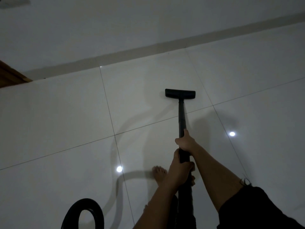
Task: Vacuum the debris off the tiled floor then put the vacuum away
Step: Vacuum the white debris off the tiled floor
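While both hands gripped the one black vacuum wand [182,116] at lower centre, the right hand [185,142] clenched higher and the left hand [180,169] clenched below, its single floor head [180,93] lay flat on the tiled floor [66,113] at centre frame. No debris was visible, so vacuuming seemed under way, with storage not yet done. One hose loop [83,214] curled at lower left, and one bare foot [159,172] showed.
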`<state>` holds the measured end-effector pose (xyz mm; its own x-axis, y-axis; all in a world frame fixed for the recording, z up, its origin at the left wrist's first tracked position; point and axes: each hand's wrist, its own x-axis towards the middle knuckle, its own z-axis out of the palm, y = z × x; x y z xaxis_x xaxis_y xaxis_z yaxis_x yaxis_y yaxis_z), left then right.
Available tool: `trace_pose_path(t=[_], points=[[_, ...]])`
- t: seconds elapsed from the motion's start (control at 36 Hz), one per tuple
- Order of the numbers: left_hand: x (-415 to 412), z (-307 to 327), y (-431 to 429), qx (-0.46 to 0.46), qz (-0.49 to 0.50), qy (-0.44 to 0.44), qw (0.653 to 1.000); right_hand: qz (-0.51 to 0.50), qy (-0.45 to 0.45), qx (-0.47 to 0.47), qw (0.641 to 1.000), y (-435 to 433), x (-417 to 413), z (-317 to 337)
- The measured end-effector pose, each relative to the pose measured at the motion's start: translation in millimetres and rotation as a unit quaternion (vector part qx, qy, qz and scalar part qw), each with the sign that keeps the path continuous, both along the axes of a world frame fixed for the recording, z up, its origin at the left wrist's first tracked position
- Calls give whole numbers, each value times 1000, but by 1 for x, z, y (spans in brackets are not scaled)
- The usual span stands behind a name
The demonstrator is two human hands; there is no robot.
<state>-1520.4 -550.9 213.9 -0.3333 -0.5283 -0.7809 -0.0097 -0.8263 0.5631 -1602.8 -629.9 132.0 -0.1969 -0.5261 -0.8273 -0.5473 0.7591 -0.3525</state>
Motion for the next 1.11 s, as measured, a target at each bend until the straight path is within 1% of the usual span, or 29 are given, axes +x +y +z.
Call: trace_pose_path(t=[0.33, 0.67, 0.78, 1.11], points=[[-11, 8, 60, -5, -16, -4, 1000, -15, -6, -4, 1000, 62, -15, 7], [-30, 15, 120, 10, -21, 15, 1000, -12, 4, 18, 1000, 124, -34, 15], [-36, 18, 141, 3, -25, 5, 1000, -9, 0, 25, 1000, 145, -38, 16], [-33, 29, 189, 30, 16, 0, 999, 21, -6, 38, 999, 192, -28, 20]])
